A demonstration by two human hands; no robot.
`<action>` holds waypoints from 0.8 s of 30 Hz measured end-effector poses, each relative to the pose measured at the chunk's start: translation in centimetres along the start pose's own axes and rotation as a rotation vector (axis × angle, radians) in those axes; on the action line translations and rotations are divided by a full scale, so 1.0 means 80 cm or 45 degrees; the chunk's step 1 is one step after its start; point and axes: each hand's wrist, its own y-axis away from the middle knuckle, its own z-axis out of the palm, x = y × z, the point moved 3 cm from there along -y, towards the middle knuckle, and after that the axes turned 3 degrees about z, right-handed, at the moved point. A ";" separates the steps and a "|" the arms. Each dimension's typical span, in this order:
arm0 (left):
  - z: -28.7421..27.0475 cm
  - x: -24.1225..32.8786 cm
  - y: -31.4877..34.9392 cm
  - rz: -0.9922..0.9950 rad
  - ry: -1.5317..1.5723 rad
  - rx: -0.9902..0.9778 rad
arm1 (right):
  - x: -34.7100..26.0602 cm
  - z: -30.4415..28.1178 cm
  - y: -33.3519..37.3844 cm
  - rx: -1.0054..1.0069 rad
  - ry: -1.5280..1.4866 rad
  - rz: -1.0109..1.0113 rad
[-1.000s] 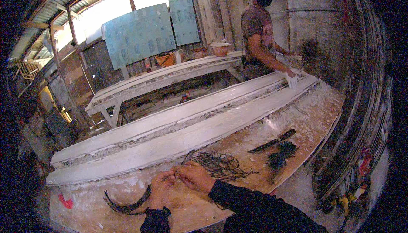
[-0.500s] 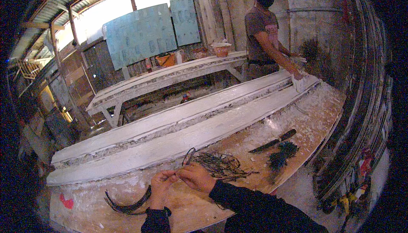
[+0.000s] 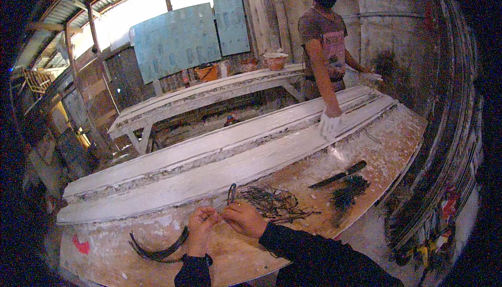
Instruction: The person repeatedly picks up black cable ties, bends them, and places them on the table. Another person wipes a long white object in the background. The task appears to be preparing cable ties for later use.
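Note:
Close together over the near side of the wooden board, my left hand (image 3: 203,224) and my right hand (image 3: 242,219) meet at the fingertips, both in a pinch. A thin dark strand (image 3: 231,193) rises in a narrow loop from between them; its lower part is hidden by my fingers. Beside my left wrist lies a curved bundle of dark strands (image 3: 157,254). Just beyond my right hand spreads a loose tangle of dark strands (image 3: 274,203). Farther right are a dark knife (image 3: 339,174) and a dark bristly clump (image 3: 349,193).
Long white-coated strips (image 3: 219,174) run across the board (image 3: 230,263). Behind them a co-worker (image 3: 324,46) rests a whitened hand on a strip. A white bench (image 3: 209,91) with orange buckets (image 3: 207,72) stands farther back. A red scrap (image 3: 81,244) lies at left.
The co-worker's whitened hand has moved left along the near strip, and their body has turned. My hands keep nearly the same pinch, while the dark loop has become narrower and more upright.

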 end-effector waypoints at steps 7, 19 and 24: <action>0.006 0.010 0.000 0.088 -0.180 -0.078 | -0.002 0.000 -0.003 0.040 -0.093 0.108; 0.005 0.001 0.000 -0.057 0.000 -0.048 | 0.014 0.011 0.003 0.057 -0.541 0.683; -0.004 -0.013 -0.010 0.128 -0.096 -0.097 | 0.029 0.032 0.010 0.051 -0.885 0.811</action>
